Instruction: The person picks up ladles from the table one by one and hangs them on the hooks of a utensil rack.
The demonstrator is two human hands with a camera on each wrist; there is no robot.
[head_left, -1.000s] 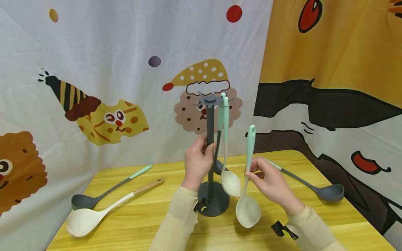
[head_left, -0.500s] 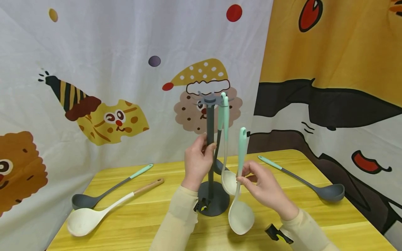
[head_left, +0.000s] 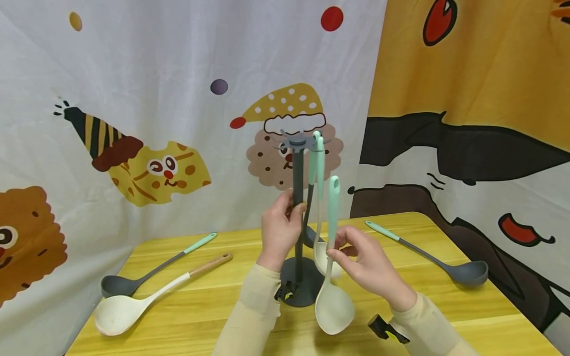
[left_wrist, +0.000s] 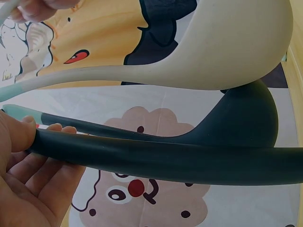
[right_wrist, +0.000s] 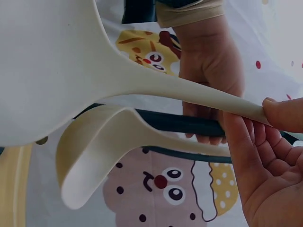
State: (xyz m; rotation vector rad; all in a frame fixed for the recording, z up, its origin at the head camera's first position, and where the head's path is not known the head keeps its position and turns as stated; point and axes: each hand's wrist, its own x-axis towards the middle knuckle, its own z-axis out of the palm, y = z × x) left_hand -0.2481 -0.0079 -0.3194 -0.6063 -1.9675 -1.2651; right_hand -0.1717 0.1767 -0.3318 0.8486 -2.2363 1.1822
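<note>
My left hand (head_left: 281, 225) grips the dark post of a utensil stand (head_left: 298, 173), partway up. My right hand (head_left: 367, 262) pinches a cream ladle (head_left: 335, 307) with a mint handle, holding it upright, bowl down, in front and to the right of the stand. Two utensils hang from the stand's hooked top on its right side: a cream ladle (right_wrist: 102, 146) and, behind it, a dark grey ladle (left_wrist: 246, 118), both mint-handled. In the head view the held ladle's bowl overlaps the stand's round base. The handle's holed top sits below the hooks.
On the left of the wooden table (head_left: 187, 316) lie a dark grey ladle (head_left: 119, 285) and a white ladle (head_left: 118, 315) with a wooden handle. Another grey ladle (head_left: 467, 273) with a mint handle lies on the right. A printed curtain (head_left: 178, 59) hangs behind the table.
My right hand has carried the cream ladle leftward, toward the stand, and its handle now stands more upright. My left hand has stayed in place on the post.
</note>
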